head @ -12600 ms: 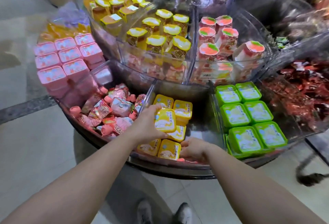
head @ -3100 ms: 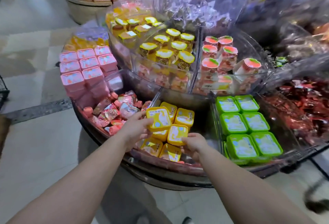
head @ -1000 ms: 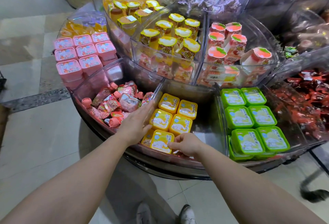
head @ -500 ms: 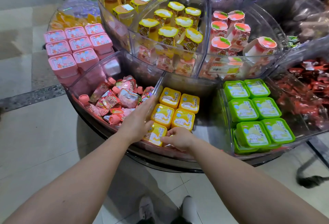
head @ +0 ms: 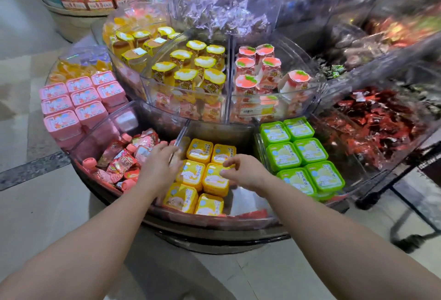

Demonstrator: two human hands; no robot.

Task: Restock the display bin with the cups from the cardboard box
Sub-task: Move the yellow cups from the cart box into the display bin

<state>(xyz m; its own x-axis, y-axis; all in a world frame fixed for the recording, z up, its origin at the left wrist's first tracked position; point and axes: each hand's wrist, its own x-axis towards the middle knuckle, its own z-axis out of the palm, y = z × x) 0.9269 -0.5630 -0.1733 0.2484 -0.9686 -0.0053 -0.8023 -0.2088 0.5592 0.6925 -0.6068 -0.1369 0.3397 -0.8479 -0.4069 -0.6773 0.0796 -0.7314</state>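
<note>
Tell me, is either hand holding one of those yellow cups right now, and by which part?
Nothing is held. The left hand is open beside the yellow cups, and the right hand hovers over them with loosely curled, empty fingers.

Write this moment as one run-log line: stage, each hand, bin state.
stage: arranging | left hand: open, over yellow cups | right hand: loosely curled, empty | bin: bare floor at right

Both hands have lifted off the yellow cups [head: 205, 175] — the left hand [head: 159, 168] now hovers with fingers straight beside the stack, the right hand [head: 243, 172] above it, fingers loosely curled, empty. The cups now form two columns of three, lids up.
</note>
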